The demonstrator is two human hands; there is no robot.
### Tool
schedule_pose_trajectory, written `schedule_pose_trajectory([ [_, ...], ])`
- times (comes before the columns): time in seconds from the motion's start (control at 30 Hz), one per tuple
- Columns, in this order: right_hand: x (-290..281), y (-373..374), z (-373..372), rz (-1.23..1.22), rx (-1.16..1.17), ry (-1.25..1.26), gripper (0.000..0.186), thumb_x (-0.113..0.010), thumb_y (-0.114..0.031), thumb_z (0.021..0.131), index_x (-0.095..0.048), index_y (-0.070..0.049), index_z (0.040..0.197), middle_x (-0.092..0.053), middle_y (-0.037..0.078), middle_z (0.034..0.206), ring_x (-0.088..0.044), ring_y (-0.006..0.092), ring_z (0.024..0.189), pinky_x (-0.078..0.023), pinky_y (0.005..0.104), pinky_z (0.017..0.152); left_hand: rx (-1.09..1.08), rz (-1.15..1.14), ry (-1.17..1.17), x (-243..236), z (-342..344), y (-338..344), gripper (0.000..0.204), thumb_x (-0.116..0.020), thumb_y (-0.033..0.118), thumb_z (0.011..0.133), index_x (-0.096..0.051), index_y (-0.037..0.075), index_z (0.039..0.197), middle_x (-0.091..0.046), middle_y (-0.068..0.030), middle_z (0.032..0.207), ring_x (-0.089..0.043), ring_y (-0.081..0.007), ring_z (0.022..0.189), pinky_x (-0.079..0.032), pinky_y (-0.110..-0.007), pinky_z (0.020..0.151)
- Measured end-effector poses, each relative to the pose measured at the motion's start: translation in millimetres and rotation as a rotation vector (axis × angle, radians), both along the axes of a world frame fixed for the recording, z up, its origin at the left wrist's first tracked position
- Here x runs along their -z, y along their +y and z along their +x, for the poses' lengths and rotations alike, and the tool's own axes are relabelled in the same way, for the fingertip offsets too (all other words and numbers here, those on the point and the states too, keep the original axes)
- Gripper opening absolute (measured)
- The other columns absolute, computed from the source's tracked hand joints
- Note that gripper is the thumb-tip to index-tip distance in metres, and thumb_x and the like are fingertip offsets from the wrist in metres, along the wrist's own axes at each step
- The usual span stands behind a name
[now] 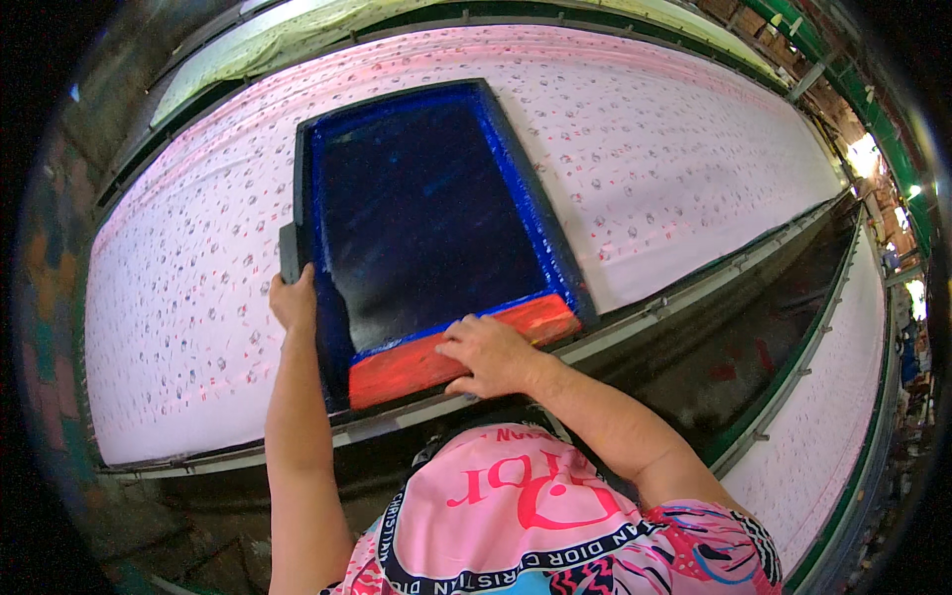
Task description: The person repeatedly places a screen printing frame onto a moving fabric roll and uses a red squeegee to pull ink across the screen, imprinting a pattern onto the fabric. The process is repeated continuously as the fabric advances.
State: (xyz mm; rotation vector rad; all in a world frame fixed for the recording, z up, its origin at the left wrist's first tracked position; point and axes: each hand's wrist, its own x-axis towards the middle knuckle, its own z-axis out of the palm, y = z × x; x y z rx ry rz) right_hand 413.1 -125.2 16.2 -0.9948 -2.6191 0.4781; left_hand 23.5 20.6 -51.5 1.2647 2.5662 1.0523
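A screen printing frame [535, 193] lies on pale fabric [645, 149] printed with small scattered motifs. Dark blue, wet-looking ink covers its mesh [416, 208], with brighter blue along the inner borders. On the frame's left side, my left hand [295, 300] is closed around the lower end of a grey block [290, 253]. My right hand [491, 355] grips across the red strip [397, 374] on the near side; its fingers lie over the top and the thumb is near the outer edge. The underside of both grips is hidden.
A metal rail [654, 309] runs along the table's near edge. Beyond it is a dark gap [744, 337], then another long table with pale fabric [833, 436] at the right. Yellowish fabric [238, 64] covers a table at the far side. Green beams [853, 69] stand at the upper right.
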Motion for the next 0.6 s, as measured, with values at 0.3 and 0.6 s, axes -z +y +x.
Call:
schedule_pose_trajectory([
  [0.3,9.5,73.8,145.5,0.065,0.212,0.33,0.045,-0.087,-0.028,0.093,-0.079,-0.009,0.132,-0.069,0.019,0.148,-0.061,0.043,0.143,-0.048,0.0551,0.123,-0.017,-0.029,-0.018,19.0,-28.3,0.8,0.061,-0.093,0.051,0.09,-0.08,-0.006,0.106,-0.077,-0.0285,0.105,-0.073,-0.0466,0.101,-0.056,-0.054,0.092],
  [0.6,57.9,131.9,189.7,-0.181,0.461,0.603,0.069,-0.076,-0.045,0.107,-0.06,-0.007,0.162,-0.043,0.025,0.174,-0.042,0.0455,0.162,-0.031,0.0555,0.135,0.047,-0.039,-0.121,17.1,-21.9,6.5,0.063,-0.091,0.045,0.093,-0.077,-0.012,0.115,-0.078,-0.0293,0.103,-0.072,-0.0444,0.095,-0.056,-0.051,0.089],
])
